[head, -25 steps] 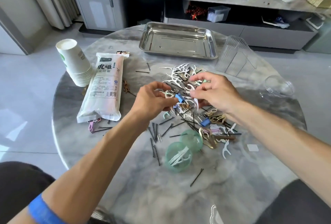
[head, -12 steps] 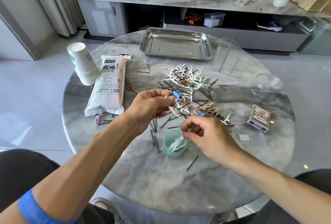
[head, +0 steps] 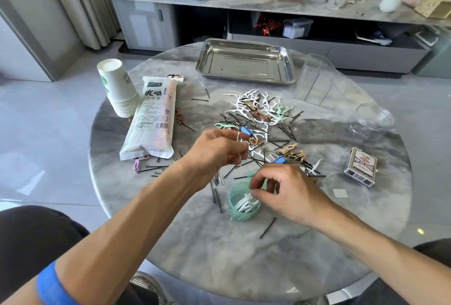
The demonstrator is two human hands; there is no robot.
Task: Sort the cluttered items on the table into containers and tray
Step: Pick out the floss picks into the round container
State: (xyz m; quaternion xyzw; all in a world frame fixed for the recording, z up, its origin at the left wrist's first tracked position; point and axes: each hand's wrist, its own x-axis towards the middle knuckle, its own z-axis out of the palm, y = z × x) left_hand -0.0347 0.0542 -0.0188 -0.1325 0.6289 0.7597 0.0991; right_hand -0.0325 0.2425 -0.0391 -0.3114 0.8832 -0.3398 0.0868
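Tabletop (head: 195, 243): round, grey marble. Tray (head: 246, 79): steel, far centre. Straw pack (head: 151, 119): white bag lying left of centre, its far end toward the tray. Cup stack (head: 117, 87): white paper cups, touching the pack's left side. Clear holder (head: 317, 80): ribbed plastic, just right of the tray. Clear tub (head: 374, 119): on its side, far right. Card box (head: 361, 167): right, near a clear lid (head: 346, 195). Pile (head: 258, 119): white and green floss picks, black hairpins, clips and blue binder clips, mid-table between tray and hands. Left hand (head: 217, 151): raised over the pile's near edge, grip closed, fingertips pinching white floss picks (head: 240, 143). Right hand (head: 288, 190): near side, fingers curled, thumb and forefinger together at the rim of the green cup (head: 240, 209); whether they hold a pick cannot be told. Green cup: near centre, holding several white picks. Second green piece (head: 253, 174): just behind it, mostly hidden by the right hand. Stray hairpin (head: 268, 228): near the cup's right side.
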